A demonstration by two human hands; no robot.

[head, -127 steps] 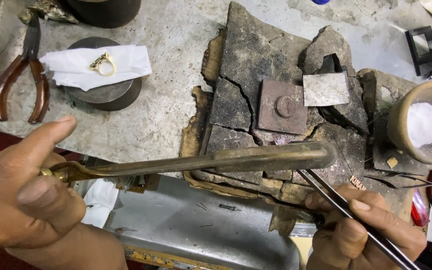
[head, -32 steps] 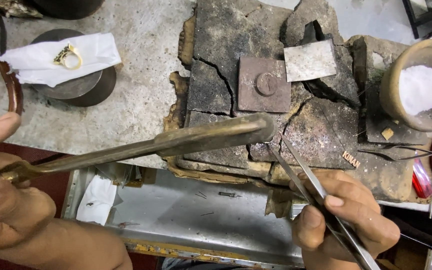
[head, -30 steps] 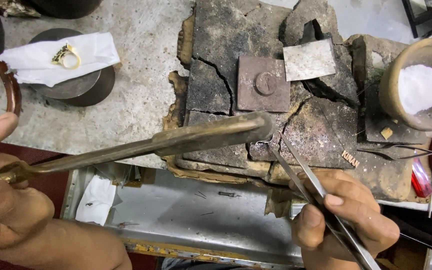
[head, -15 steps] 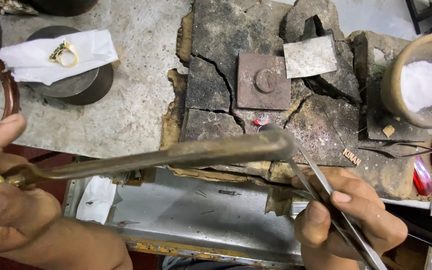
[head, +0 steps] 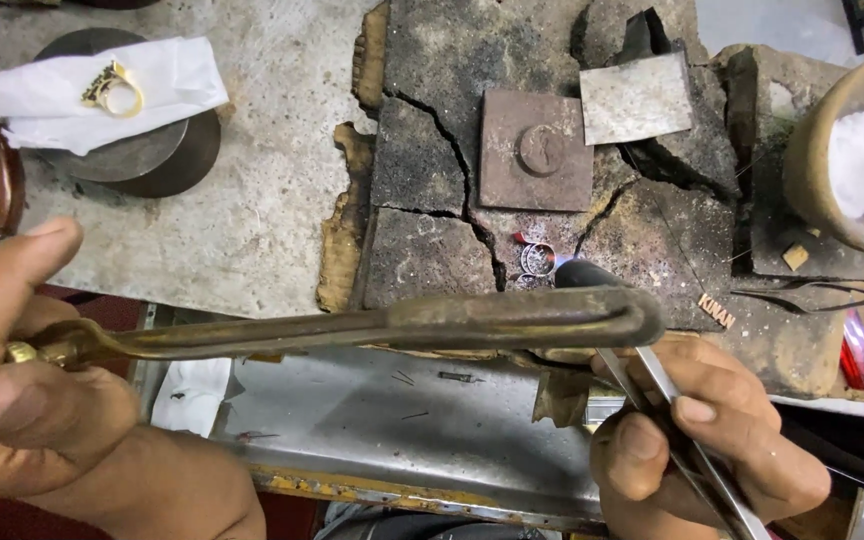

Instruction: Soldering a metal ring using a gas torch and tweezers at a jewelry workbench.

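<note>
Head view: left hand (head: 42, 400) grips the near-left end of a brass torch (head: 402, 325), its curved tip aimed at a small ring (head: 536, 258) on the cracked block (head: 452, 180). Right hand (head: 712, 440) pinches tweezers (head: 662, 400) near right. Far left, a gold ring (head: 112, 88) lies on white paper (head: 92, 90).

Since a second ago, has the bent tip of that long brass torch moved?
Yes. The torch tip has swung right and slightly toward the person, judged against the square metal plate on the cracked block; it now sits just below the small ring.
</note>
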